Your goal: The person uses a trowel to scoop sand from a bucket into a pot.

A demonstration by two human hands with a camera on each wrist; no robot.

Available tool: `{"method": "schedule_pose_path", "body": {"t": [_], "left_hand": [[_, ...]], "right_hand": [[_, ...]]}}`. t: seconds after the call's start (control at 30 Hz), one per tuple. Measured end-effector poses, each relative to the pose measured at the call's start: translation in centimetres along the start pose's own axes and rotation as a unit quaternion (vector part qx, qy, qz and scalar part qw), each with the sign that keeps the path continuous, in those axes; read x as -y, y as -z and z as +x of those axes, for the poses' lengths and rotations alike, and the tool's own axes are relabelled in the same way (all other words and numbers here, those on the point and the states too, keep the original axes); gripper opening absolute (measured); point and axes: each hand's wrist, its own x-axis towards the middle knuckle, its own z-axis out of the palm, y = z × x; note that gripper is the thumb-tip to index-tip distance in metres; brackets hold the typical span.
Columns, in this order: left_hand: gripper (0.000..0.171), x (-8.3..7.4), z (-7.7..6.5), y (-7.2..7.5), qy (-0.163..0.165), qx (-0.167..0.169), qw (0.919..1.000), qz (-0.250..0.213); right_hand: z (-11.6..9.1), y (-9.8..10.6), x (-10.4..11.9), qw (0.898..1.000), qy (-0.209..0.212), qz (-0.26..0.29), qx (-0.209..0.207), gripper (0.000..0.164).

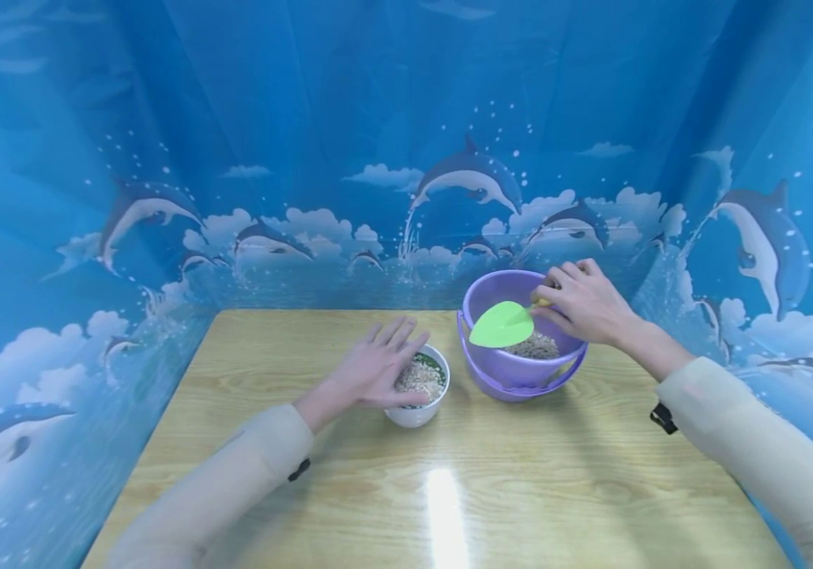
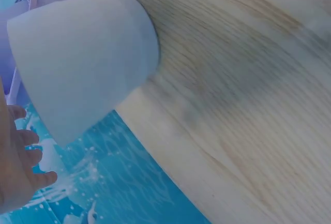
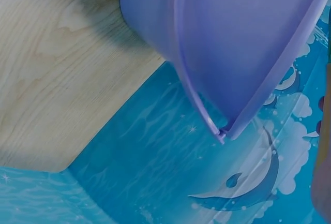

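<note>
In the head view, my right hand point(image 1: 584, 300) grips the yellow handle of a toy shovel with a leaf-shaped green blade point(image 1: 502, 325). The blade is over a purple bucket point(image 1: 513, 371), which holds greyish grains point(image 1: 536, 345). Left of the bucket stands a small white pot point(image 1: 411, 417) with pale grains point(image 1: 420, 378) and something green inside its rim. My left hand point(image 1: 378, 370) spreads its fingers at the pot's left side, thumb across the near rim; whether it presses the pot I cannot tell. The left wrist view shows the pot's smooth outer wall point(image 2: 88, 58).
A light wooden table point(image 1: 321, 490) carries the pot and bucket. The bucket's purple bail point(image 1: 520, 390) hangs down on its near side. Blue sheeting with dolphins point(image 1: 349, 103) rises behind the table and on both sides.
</note>
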Motion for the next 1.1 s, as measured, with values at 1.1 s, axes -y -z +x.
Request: {"method": "schedule_pose_path", "body": {"t": [1.1], "left_hand": [[0.106, -3.6, 5.3, 2.0, -0.023, -0.014, 0.9996, 0.007]], "right_hand": [[-0.9, 0.3, -2.6, 0.996, 0.008, -0.054, 0.077, 0.024]]}}
